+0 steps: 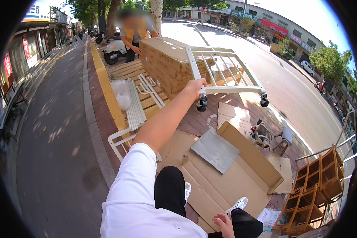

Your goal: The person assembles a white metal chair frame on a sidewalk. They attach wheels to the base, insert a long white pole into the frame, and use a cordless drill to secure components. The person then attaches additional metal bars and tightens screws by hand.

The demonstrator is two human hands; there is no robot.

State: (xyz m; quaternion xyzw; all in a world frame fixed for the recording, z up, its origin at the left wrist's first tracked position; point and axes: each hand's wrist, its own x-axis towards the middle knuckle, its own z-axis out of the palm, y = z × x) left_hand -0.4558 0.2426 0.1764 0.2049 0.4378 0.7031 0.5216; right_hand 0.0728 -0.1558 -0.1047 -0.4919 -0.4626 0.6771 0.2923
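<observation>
So right now my left hand (196,87) is wrapped around the corner post of the white metal frame (225,71), just above its caster wheel (202,104), holding it tipped up at about 12 o'clock from me. Looks like I'm mid-assembly, steadying the frame while it leans by the stack of cardboard boxes (166,63). My right hand (223,224) is down at 5 o'clock, loose and holding nothing, near my knee over the flattened carton (226,174). Next I'd guess I need a firm grip and a second hand on the far rail, since the wheels could roll.
</observation>
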